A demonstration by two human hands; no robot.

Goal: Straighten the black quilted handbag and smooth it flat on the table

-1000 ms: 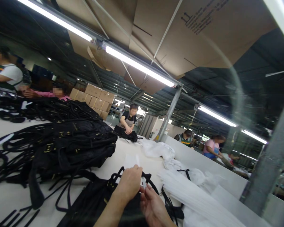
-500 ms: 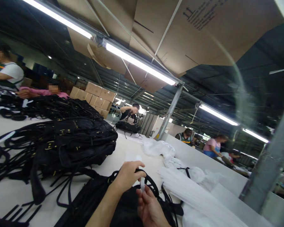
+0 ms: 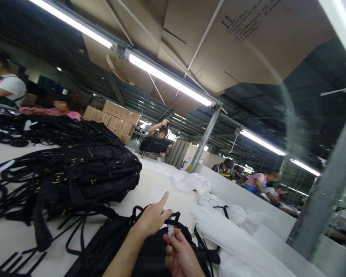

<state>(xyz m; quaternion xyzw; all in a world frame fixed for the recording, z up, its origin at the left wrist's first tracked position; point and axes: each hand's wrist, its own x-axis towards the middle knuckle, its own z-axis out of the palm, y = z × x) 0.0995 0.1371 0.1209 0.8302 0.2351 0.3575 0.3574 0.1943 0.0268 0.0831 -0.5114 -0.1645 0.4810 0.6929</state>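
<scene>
Black and soft, the bag (image 3: 123,246) lies on the white table (image 3: 14,234) right under my hands, its looped handle (image 3: 177,223) arching up at the end away from me. My left hand (image 3: 152,217) rests on top of the bag by that handle, forefinger stretched out straight, the other fingers curled around a small white strip (image 3: 170,230) beside the handle. My right hand (image 3: 180,256) sits just nearer me than the left one, its thumb and fingers pinched together toward the same white strip; whether that grip truly has the strip I cannot tell, since my fingers hide it.

Left of the bag, a heap of black bags and straps (image 3: 83,173) with small gold fittings covers the table. Right of the bag lie white plastic sleeves (image 3: 236,242) and crumpled white wrapping (image 3: 190,181). Beyond the bag, at the table's far end, another person (image 3: 158,140) lifts a black bag (image 3: 154,145) up in front of them. Overhead run long tube lights (image 3: 167,79) under sheets of brown cardboard (image 3: 242,42).
</scene>
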